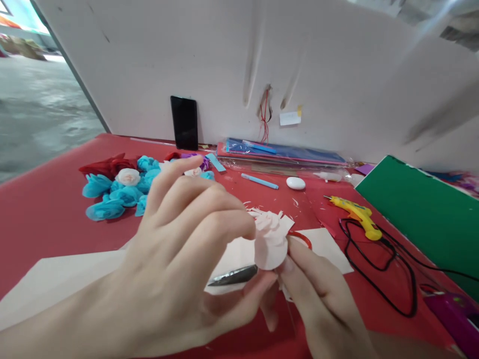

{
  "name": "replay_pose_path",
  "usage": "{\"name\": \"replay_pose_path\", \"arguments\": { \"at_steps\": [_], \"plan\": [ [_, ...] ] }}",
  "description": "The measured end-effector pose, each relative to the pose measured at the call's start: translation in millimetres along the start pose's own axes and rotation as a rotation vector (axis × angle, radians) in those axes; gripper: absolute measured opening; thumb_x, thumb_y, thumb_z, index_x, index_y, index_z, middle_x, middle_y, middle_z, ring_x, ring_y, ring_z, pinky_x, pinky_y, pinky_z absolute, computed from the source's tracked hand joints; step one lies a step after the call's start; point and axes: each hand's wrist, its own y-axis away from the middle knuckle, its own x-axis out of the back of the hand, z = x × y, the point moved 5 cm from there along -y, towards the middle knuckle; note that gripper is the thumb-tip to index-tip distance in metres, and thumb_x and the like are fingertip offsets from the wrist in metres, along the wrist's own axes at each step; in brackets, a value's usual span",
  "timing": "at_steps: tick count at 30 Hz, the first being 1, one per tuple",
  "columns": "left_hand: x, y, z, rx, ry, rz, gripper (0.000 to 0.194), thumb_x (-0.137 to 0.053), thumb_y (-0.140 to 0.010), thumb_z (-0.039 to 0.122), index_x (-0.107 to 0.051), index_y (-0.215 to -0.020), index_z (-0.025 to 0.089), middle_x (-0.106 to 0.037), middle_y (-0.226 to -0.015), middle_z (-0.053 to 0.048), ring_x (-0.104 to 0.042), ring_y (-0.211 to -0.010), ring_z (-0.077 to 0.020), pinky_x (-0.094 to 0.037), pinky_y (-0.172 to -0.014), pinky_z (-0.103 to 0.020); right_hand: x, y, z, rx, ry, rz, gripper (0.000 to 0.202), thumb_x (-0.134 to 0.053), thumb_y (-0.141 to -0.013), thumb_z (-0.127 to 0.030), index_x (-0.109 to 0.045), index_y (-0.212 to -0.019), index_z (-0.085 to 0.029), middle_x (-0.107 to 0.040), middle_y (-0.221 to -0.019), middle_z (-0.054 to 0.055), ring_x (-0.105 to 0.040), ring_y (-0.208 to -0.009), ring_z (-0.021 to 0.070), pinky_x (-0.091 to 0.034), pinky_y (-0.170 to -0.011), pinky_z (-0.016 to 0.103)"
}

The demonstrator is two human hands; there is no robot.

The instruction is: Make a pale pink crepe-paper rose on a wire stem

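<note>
A pale pink paper flower is held up near the middle of the head view. My right hand pinches its lower right side, the fingers closed round its base. My left hand curves around the flower from the left, its thumb near the lower edge and a bent finger at the upper edge; the other fingers are raised. Behind the hands lie scissors, with a dark blade and part of a red handle showing. White paper lies beneath them.
Blue, red and pale paper flowers sit at the left of the red table. A phone leans on the wall. A yellow glue gun with a black cord and a green board are at the right.
</note>
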Motion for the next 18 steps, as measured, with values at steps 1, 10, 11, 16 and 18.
{"name": "replay_pose_path", "arguments": {
  "at_steps": [1, 10, 11, 16, 18],
  "plan": [
    [-1.0, 0, 1, 0.003, -0.017, -0.006, 0.011, -0.062, -0.085, 0.034, -0.052, -0.086, 0.029, -0.058, -0.075, 0.004, -0.051, -0.074, -0.0207, -0.037, -0.109, -0.044, -1, 0, 2, -0.036, -0.039, -0.015, 0.046, -0.041, -0.101, -0.039, -0.050, -0.058, -0.025, -0.055, -0.045, -0.002, -0.058, -0.044, 0.0140, -0.054, -0.050, 0.023],
    [-0.7, 2, 1, -0.023, -0.065, 0.016, 0.007, -0.058, -0.084, 0.024, -0.053, -0.080, 0.029, -0.059, -0.071, 0.004, -0.050, -0.076, -0.0201, -0.034, -0.113, -0.040, -8, 2, 7, -0.145, -0.237, -0.098, 0.038, -0.041, -0.101, -0.045, -0.061, -0.074, -0.025, -0.055, -0.046, -0.003, -0.058, -0.041, 0.0148, -0.054, -0.050, 0.025],
    [-0.2, 3, 1, -0.024, -0.065, 0.017, 0.008, -0.058, -0.084, 0.023, -0.053, -0.080, 0.029, -0.059, -0.071, 0.004, -0.050, -0.076, -0.0199, -0.034, -0.113, -0.040, -10, 2, 7, -0.161, -0.303, -0.120, 0.038, -0.042, -0.101, -0.045, -0.059, -0.074, -0.025, -0.055, -0.047, -0.003, -0.058, -0.042, 0.0144, -0.053, -0.051, 0.025],
    [1.7, 1, 1, -0.014, -0.070, 0.067, 0.011, -0.055, -0.081, 0.020, -0.052, -0.077, 0.030, -0.056, -0.069, 0.003, -0.049, -0.074, -0.0213, -0.033, -0.113, -0.042, -22, 3, 11, -0.311, -0.777, -0.285, 0.033, -0.046, -0.099, -0.040, -0.051, -0.072, -0.022, -0.046, -0.048, -0.006, -0.041, -0.040, 0.0084, -0.047, -0.057, 0.021],
    [1.1, 0, 1, -0.004, -0.071, 0.065, 0.012, -0.053, -0.081, 0.022, -0.051, -0.076, 0.032, -0.056, -0.068, 0.003, -0.049, -0.074, -0.0227, -0.033, -0.112, -0.041, -26, 4, 12, -0.357, -0.913, -0.354, 0.033, -0.048, -0.098, -0.040, -0.052, -0.071, -0.020, -0.043, -0.048, -0.007, -0.035, -0.040, 0.0064, -0.041, -0.057, 0.020]
  ]
}}
